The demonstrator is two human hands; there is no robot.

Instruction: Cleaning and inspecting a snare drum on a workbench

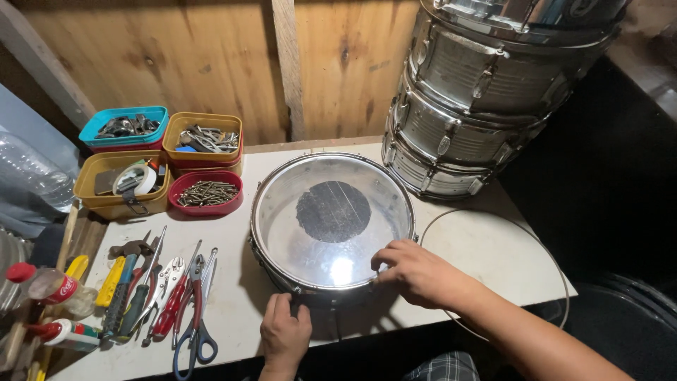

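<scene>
A snare drum lies flat on the pale counter, near its front edge, and both hands are on the near side of it: the work in hand looks like fitting or adjusting the head and hoop. The left hand is closed around something small at the drum's front rim, probably a tuning key or a tension rod (the fingers hide it, so I cannot tell which), while the right hand rests with fingers curled over the hoop at the near right, pressing on it rather than gripping a separate object. A further turn at the rim would, I judge, call for the right hand to hold the shell steady so it does not rotate on the counter. The drum has a chrome shell and hoop, a clear, glossy head that catches a bright glare near the front, and a dark round patch at its centre. A thin wire hoop lies just to its right, a stack of chrome drums stands behind, and pliers and scissors lie to the left, below tubs of screws.
</scene>
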